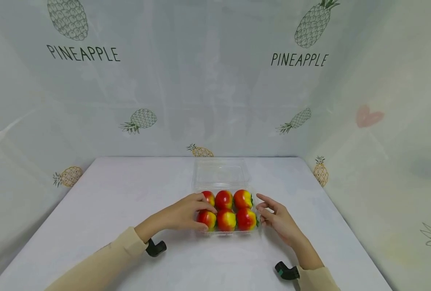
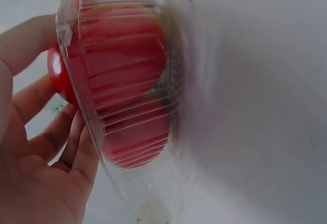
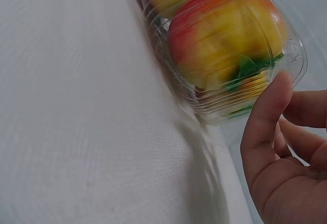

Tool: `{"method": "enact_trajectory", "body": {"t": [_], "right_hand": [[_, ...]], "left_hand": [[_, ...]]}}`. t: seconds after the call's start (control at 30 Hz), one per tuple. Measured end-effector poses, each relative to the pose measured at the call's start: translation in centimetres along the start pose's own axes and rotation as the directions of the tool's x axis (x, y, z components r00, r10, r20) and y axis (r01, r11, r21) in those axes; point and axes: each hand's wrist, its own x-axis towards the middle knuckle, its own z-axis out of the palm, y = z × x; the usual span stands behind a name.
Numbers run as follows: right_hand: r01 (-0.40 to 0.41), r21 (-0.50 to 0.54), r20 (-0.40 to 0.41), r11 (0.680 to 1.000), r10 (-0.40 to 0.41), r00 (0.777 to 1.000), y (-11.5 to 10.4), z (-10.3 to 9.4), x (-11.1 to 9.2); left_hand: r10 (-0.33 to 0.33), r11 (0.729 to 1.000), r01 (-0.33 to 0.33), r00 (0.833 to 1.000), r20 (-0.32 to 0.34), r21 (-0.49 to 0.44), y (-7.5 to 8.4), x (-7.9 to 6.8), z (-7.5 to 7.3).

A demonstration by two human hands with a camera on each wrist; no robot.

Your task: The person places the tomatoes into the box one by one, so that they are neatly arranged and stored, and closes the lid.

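A clear plastic clamshell box (image 1: 225, 233) lies on the table with its lid (image 1: 220, 173) folded back to the far side. Two rows of red-and-yellow fruits (image 1: 226, 220) with green leaves fill its base. My left hand (image 1: 190, 212) reaches over the left end, thumb and fingers curled round the front-left fruit (image 1: 206, 218). In the left wrist view that fruit (image 2: 61, 76) stands above the rim. At the right end my right hand (image 1: 279, 220) has its fingers loosely bent, holding nothing. The right wrist view has its thumb tip (image 3: 282, 81) right at the box's corner.
The white table (image 1: 128, 178) extends around the box. A pale curtain (image 1: 208, 81) printed with pineapples hangs behind and at the sides. Black wrist-worn devices (image 1: 156, 248) sit by both cuffs.
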Motion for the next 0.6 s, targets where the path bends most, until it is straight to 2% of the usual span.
{"method": "enact_trajectory", "body": {"t": [0.17, 0.4, 0.6], "right_hand": [[0.007, 0.001, 0.000, 1.000, -0.007, 1.000, -0.10, 0.07, 0.03], [0.010, -0.001, -0.002, 1.000, -0.010, 1.000, -0.09, 0.07, 0.14], [0.000, -0.005, -0.006, 1.000, 0.000, 1.000, -0.01, 0.10, 0.09]], "left_hand": [[0.034, 0.999, -0.034, 0.999, 0.010, 0.001, 0.10, -0.34, -0.42], [0.046, 0.999, -0.046, 0.999, -0.007, -0.009, 0.34, -0.49, -0.59], [0.069, 0.997, -0.069, 0.997, -0.027, -0.025, -0.20, -0.42, -0.52]]}}
